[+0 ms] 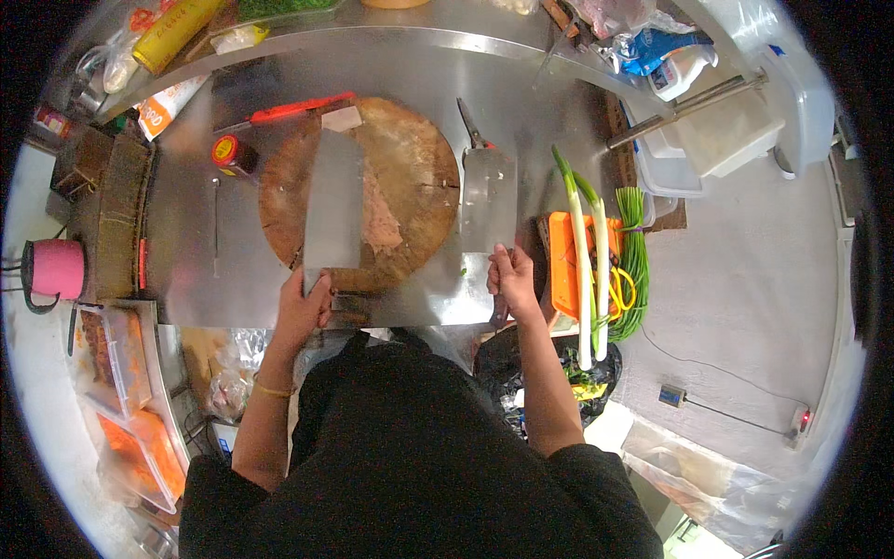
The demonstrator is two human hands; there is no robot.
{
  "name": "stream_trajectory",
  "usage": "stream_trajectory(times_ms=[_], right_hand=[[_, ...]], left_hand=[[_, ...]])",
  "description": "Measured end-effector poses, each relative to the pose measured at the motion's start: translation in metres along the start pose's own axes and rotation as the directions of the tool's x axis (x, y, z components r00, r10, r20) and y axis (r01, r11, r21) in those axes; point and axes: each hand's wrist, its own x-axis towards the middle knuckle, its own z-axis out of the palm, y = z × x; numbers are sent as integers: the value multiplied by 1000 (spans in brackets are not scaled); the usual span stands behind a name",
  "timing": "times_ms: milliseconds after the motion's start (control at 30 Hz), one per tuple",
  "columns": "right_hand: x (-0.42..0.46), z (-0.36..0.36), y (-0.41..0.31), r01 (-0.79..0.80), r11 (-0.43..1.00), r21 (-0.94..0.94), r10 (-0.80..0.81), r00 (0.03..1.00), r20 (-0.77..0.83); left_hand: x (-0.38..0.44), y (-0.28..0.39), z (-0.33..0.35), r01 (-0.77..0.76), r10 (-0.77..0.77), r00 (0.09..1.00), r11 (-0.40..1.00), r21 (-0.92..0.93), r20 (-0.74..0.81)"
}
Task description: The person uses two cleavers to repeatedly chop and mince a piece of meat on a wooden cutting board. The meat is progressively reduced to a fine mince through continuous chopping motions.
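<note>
My left hand point(305, 300) grips the handle of a large cleaver point(334, 202), whose broad blade covers part of the round wooden chopping block point(426, 154). Pale pink minced meat point(380, 220) shows on the block, just right of that blade. In my right hand point(512, 279) is the dark handle of a second cleaver point(487, 202); its blade is over the metal table, right of the block. A whitish rectangular piece point(341, 119) is at the block's far edge, beside a red-handled tool point(300, 108).
A red-lidded jar point(234, 155) stands left of the block. At right, leeks point(581, 258) lie across an orange basket point(561, 244), beside yellow-handled scissors point(620, 295) and a bundle of green chives point(632, 244). A metal shelf edge point(419, 35) spans the far side.
</note>
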Motion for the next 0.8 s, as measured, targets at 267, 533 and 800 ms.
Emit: stream_trajectory(times_ms=[267, 533, 800], right_hand=[[32, -17, 37, -97, 995, 19, 96, 994, 52], [54, -3, 59, -78, 996, -38, 82, 986, 147], [50, 84, 53, 139, 938, -317, -71, 974, 217]], left_hand=[[-31, 23, -13, 60, -60, 998, 996, 70, -1], [-35, 14, -17, 125, -121, 990, 989, 72, -69], [-23, 9, -25, 82, -81, 994, 997, 14, -71]])
